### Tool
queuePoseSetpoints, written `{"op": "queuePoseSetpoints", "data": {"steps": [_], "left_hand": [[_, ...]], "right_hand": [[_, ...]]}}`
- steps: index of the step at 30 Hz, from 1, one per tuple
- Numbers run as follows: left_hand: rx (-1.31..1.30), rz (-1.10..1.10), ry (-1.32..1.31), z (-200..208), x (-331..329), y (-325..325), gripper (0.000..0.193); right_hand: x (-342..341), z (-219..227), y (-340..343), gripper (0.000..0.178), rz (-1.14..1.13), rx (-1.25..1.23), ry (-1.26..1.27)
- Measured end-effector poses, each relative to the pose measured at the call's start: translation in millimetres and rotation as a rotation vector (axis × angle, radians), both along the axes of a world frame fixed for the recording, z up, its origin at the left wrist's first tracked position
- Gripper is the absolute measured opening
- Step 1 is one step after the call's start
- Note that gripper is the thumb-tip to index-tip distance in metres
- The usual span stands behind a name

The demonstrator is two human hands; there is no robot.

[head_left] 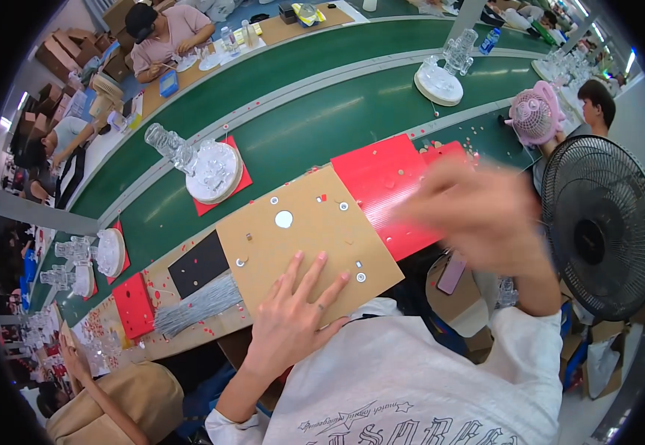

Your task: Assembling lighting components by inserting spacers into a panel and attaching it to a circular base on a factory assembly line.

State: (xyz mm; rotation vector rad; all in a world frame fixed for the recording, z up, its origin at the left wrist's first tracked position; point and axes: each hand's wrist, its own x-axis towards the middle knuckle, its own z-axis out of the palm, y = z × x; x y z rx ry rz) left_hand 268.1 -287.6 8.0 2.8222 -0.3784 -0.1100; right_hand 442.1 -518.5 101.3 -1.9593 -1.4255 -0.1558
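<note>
My left hand (290, 315) lies flat, fingers spread, on the lower part of a square tan board (308, 245). The board has one larger round white spot or hole (284, 219) near its middle. Several small washer-like round pieces sit toward its edges, along with a small red bit (324, 198). My right hand (482, 211) is raised to the right, over a glossy red corrugated sheet (378, 182) that adjoins the board. Motion smears its fingers, so whether it holds anything is hidden.
Left of the board are a black sheet (198, 265), a bundle of thin grey wires (202, 302) and a red slab (135, 305). Clear ornaments on round white bases (215, 172) stand on the green conveyor (300, 119). A large black fan (597, 230) is at right. Other people sit nearby.
</note>
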Motion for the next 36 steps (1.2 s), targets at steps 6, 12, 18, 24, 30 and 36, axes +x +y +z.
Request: {"op": "queuePoseSetpoints", "data": {"steps": [6, 12, 18, 24, 30, 36], "left_hand": [[0.071, 0.069, -0.043, -1.4, 5.1, -10.7, 0.065], [0.039, 0.132, 0.018, 1.4, 5.7, -14.9, 0.07], [0.059, 0.153, 0.075, 5.0, 10.3, -19.7, 0.076], [0.075, 0.115, 0.083, 3.6, 11.3, -15.7, 0.076], [0.085, 0.098, 0.06, 0.3, 12.6, -10.5, 0.076], [0.098, 0.067, 0.057, -1.8, 11.8, -5.7, 0.077]], "right_hand": [[4.6, -112.7, 3.3, 0.029, 0.181, -0.254, 0.065], [16.1, -121.2, 1.4, 0.025, 0.296, -0.208, 0.099], [28.1, -114.3, 3.1, 0.034, 0.414, -0.345, 0.022], [22.9, -104.4, 10.5, 0.033, 0.453, -0.435, -0.12], [24.8, -111.4, 15.8, 0.035, 0.475, -0.38, -0.142], [33.1, -114.7, 20.9, 0.029, 0.508, -0.352, -0.133]]}}
